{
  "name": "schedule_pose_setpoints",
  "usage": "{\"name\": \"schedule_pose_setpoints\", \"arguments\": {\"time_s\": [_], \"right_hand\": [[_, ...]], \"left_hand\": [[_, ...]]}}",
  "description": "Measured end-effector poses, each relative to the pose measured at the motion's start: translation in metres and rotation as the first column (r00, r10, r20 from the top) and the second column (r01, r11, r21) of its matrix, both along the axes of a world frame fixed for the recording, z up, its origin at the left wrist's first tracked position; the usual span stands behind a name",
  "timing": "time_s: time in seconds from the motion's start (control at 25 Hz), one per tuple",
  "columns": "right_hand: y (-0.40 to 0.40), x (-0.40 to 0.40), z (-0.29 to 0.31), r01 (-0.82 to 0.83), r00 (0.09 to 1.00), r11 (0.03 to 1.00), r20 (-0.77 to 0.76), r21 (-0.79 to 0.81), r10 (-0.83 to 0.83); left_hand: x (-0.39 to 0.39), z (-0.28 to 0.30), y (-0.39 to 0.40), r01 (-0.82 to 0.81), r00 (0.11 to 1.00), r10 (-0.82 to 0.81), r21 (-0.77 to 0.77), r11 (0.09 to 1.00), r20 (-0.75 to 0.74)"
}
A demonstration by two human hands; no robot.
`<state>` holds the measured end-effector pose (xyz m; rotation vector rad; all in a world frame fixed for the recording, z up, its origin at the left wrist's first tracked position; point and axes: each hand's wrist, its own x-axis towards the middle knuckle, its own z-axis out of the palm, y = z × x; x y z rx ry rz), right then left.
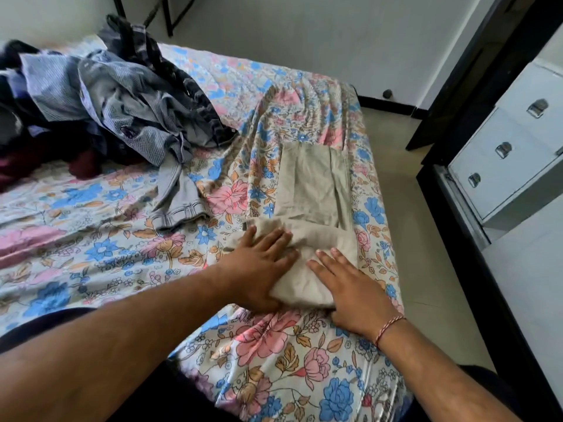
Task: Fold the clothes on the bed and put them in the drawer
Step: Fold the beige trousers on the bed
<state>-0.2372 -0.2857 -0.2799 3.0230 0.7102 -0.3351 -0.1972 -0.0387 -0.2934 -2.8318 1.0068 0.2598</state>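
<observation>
Beige trousers lie partly folded near the right edge of the bed, which has a floral sheet. My left hand presses flat on the folded near end, fingers straight. Beside it my right hand lies flat on the same fold, with a red thread round the wrist. A white chest of drawers with metal handles stands at the right, all its drawers closed.
A heap of unfolded shirts and dark clothes covers the bed's far left. A grey denim leg trails from it toward the trousers. Tiled floor separates bed and drawers. A dark door frame stands behind the chest.
</observation>
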Motion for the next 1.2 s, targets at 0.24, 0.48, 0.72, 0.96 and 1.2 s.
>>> {"name": "schedule_pose_setpoints", "arguments": {"time_s": [0.24,0.48,0.72,0.96,1.2], "right_hand": [[0.011,0.022,0.067,0.054,0.973,0.992,-0.23,0.118,-0.026],[-0.026,0.025,0.109,0.144,0.794,0.909,-0.594,0.391,0.129],[-0.033,0.046,0.08,0.317,0.934,0.918,0.091,0.239,-0.346],[-0.007,-0.006,0.016,-0.072,0.997,0.997,-0.012,-0.027,0.071],[-0.002,0.001,-0.005,0.115,0.993,0.99,0.021,-0.076,-0.114]], "left_hand": [[0.012,0.053,0.005,-0.078,0.965,0.031,-0.172,0.982,-0.259],[-0.003,0.129,0.004,-0.016,0.872,-0.097,-0.226,0.974,-0.48],[0.044,0.114,-0.021,-0.089,0.979,0.112,-0.136,0.987,0.172],[-0.001,0.026,-0.014,0.077,0.997,-0.077,-0.007,0.997,0.009],[-0.008,0.01,-0.016,-0.019,0.997,0.017,0.017,1.0,0.075]]}}
